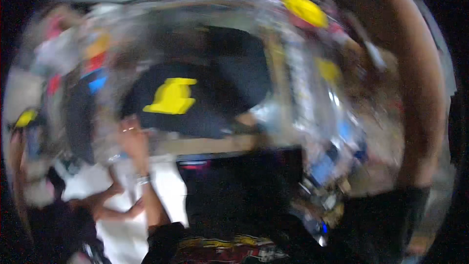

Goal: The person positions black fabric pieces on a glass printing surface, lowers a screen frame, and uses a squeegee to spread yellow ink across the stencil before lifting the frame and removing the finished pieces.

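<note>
My left hand (134, 142), with a ring and a band at the wrist, reaches forward to the near left edge of a black cloth-like piece (220, 112) with a bright yellow printed shape (171, 97). Its fingers are smeared by motion, so I cannot tell whether it grips the edge or only touches it. My right forearm (422, 98) rises large along the right side and leaves the picture at the top; the right hand itself is out of sight.
Another person's arms (117, 203) reach in at the lower left over a white sheet (168, 186). A dark rectangular panel (239, 186) stands close in front of me. Blurred clear plastic packages (298, 78) and a yellow round thing (303, 10) lie to the right.
</note>
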Tool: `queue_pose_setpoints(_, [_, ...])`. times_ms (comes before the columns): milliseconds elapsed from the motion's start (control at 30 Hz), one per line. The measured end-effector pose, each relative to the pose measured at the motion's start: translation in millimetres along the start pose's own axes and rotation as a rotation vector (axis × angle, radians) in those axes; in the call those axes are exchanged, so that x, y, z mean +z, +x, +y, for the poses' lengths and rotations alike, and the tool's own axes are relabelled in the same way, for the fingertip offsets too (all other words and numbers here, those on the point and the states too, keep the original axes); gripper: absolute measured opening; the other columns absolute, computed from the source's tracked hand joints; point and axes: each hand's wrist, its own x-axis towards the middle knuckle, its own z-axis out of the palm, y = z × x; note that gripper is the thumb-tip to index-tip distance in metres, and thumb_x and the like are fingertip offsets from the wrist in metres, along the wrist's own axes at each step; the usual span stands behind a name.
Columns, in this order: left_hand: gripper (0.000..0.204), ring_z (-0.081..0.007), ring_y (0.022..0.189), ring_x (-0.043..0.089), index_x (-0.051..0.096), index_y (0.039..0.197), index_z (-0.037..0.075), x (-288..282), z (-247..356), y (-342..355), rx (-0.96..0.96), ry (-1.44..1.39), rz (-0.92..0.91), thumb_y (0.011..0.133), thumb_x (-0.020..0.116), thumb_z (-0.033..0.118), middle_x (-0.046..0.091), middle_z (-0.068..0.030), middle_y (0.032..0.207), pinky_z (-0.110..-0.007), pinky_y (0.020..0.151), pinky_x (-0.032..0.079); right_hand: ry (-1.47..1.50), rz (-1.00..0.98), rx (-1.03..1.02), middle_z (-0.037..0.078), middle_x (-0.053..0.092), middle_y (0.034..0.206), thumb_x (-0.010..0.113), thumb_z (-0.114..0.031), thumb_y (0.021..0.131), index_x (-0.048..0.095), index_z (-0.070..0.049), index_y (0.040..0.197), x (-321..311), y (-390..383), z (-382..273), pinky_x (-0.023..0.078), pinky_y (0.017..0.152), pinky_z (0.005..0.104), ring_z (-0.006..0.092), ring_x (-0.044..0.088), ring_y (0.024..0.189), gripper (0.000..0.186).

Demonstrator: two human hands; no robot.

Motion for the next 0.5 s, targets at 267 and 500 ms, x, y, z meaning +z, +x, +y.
queue_pose_setpoints(267, [0.04,-0.0469,0.103,0.06,0.056,0.119,-0.01,-28,27,-6,0.028,-0.221,0.082,0.099,0.049,0.024,0.061,-0.0353,0.106,-0.048,0.089,0.046,-0.082,0.361,-0.065,0.018,0.066,0.115,0.045,-0.051,0.096,0.062,-0.01,0.126,-86,208,56,0.046,0.097,0.0372,0.0305,0.064,0.105,0.053])
queue_pose_setpoints(500, [0.06,-0.0432,0.126,0.046,0.043,0.132,-0.017,-103,-60,37,-0.206,-0.319,0.631,0.102,0.045,0.035,0.048,-0.0346,0.134,-0.043,0.111,0.031,-0.079,0.245,-0.039,0.018,0.066,0.116,0.045,-0.052,0.096,0.059,-0.011,0.13,-137,400,130,0.044,0.098,0.0372,0.0313,0.063,0.106,0.055])
